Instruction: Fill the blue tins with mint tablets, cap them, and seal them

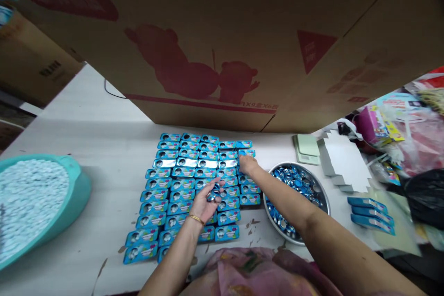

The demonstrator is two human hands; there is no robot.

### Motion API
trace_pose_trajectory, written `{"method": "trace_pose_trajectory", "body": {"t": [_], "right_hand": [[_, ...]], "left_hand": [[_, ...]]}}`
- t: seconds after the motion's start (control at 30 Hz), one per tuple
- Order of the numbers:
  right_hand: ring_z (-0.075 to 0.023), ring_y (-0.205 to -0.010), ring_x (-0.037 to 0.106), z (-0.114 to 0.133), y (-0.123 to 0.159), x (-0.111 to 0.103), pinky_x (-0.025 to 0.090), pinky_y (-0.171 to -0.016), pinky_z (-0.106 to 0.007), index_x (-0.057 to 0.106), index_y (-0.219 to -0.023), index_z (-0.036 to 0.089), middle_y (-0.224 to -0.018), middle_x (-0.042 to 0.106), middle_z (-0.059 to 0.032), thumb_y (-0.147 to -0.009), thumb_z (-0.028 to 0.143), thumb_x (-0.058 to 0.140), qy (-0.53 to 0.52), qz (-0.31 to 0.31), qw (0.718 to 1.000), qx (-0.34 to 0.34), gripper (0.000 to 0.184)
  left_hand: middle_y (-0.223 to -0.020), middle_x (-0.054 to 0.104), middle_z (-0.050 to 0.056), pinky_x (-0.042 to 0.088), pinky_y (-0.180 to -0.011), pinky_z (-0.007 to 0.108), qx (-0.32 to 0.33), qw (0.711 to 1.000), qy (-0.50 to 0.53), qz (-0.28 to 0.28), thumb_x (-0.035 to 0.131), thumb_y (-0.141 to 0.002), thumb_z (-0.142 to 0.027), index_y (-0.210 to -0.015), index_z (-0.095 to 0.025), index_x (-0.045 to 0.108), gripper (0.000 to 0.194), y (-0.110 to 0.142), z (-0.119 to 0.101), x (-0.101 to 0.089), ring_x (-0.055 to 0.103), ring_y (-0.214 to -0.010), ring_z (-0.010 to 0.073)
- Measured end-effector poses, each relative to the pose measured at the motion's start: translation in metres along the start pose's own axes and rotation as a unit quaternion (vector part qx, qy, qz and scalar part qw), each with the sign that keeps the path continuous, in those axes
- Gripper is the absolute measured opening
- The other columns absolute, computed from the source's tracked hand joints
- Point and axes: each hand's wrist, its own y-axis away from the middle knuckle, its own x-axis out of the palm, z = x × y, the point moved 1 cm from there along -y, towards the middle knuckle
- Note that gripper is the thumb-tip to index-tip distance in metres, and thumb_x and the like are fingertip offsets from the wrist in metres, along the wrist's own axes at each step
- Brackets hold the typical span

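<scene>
Rows of small blue tins (183, 185) cover the middle of the white table (104, 148); one row near the far end shows bare silver tops. My left hand (205, 201) hovers palm up over the rows, fingers curled round a few small blue and silver lids. My right hand (247, 164) reaches to the far right corner of the rows, fingers pressed down on a tin there. A metal bowl (322, 194) full of blue lids sits just right of my right forearm.
A teal basin (78, 194) of small pale candies stands at the left. A large cardboard box (225, 41) looms over the far side. At right lie a green scale (307, 148), a flat white carton (342, 162), stacked blue packs (371, 215) and bags.
</scene>
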Motion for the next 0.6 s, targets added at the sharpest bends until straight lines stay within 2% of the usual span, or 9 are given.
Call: {"method": "trace_pose_trajectory", "body": {"t": [0.1, 0.23, 0.3, 0.4, 0.47, 0.53, 0.6], "right_hand": [[-0.0237, -0.089, 0.055, 0.000, 0.006, -0.007, 0.041, -0.072, -0.029, 0.050, -0.104, 0.017, -0.094, 0.059, -0.0112, -0.060, 0.018, 0.066, -0.006, -0.019, 1.000, -0.014, 0.047], [-0.0197, -0.091, 0.054, 0.007, 0.036, -0.006, 0.039, -0.075, -0.027, 0.049, -0.107, 0.020, -0.094, 0.059, -0.0087, -0.074, 0.021, 0.053, -0.029, -0.067, 0.996, -0.059, 0.034], [-0.0146, -0.090, 0.054, 0.015, 0.053, 0.003, 0.038, -0.076, -0.023, 0.053, -0.103, 0.023, -0.095, 0.059, -0.0039, -0.078, 0.024, 0.049, -0.084, -0.082, 0.983, -0.144, 0.026], [-0.0112, -0.081, 0.055, 0.023, 0.071, 0.019, 0.040, -0.071, -0.019, 0.061, -0.090, 0.021, -0.087, 0.060, -0.0007, -0.074, 0.024, 0.053, -0.211, -0.066, 0.938, -0.266, 0.018], [-0.0107, -0.072, 0.056, 0.017, 0.074, 0.028, 0.041, -0.064, -0.019, 0.062, -0.086, 0.018, -0.080, 0.061, -0.0008, -0.074, 0.022, 0.053, -0.264, -0.033, 0.932, -0.248, 0.016], [-0.0097, -0.065, 0.057, 0.002, 0.072, 0.033, 0.041, -0.059, -0.018, 0.062, -0.087, 0.017, -0.074, 0.062, 0.0007, -0.075, 0.021, 0.050, -0.253, -0.025, 0.951, -0.175, 0.017], [-0.0107, -0.068, 0.057, -0.015, 0.067, 0.032, 0.041, -0.061, -0.019, 0.060, -0.089, 0.018, -0.076, 0.062, 0.0009, -0.076, 0.022, 0.048, -0.197, -0.055, 0.973, -0.104, 0.018]], "left_hand": [[-0.092, 0.059, 0.010, 0.036, -0.039, 0.016, 0.005, 1.000, -0.008, 0.010, 0.053, -0.069, -0.016, -0.095, -0.014, 0.057, 0.027, 0.002, -0.003, 0.000, 0.054, -0.064, 0.0100], [-0.092, 0.060, 0.010, 0.036, -0.041, 0.017, 0.011, 0.999, -0.032, 0.012, 0.053, -0.069, -0.016, -0.095, -0.014, 0.056, 0.027, 0.002, -0.003, 0.000, 0.055, -0.066, 0.0110], [-0.083, 0.061, 0.008, 0.036, -0.040, 0.017, 0.016, 0.999, -0.052, 0.002, 0.054, -0.068, -0.015, -0.092, -0.013, 0.057, 0.025, 0.001, 0.001, 0.003, 0.056, -0.064, 0.0117], [-0.066, 0.058, 0.004, 0.036, -0.039, 0.017, 0.012, 0.996, -0.083, -0.011, 0.055, -0.067, -0.015, -0.087, -0.013, 0.057, 0.021, 0.000, 0.011, 0.008, 0.056, -0.060, 0.0123], [-0.069, 0.059, 0.005, 0.036, -0.039, 0.017, -0.008, 0.996, -0.093, -0.005, 0.055, -0.066, -0.015, -0.088, -0.013, 0.057, 0.022, 0.000, 0.017, 0.009, 0.057, -0.061, 0.0127], [-0.080, 0.061, 0.008, 0.038, -0.040, 0.017, -0.025, 0.996, -0.087, 0.006, 0.054, -0.067, -0.015, -0.089, -0.012, 0.057, 0.023, 0.002, 0.021, 0.007, 0.058, -0.065, 0.0127], [-0.088, 0.061, 0.012, 0.039, -0.042, 0.017, -0.028, 0.997, -0.068, 0.011, 0.052, -0.069, -0.016, -0.090, -0.011, 0.057, 0.022, 0.004, 0.021, 0.001, 0.058, -0.068, 0.0128]]}}
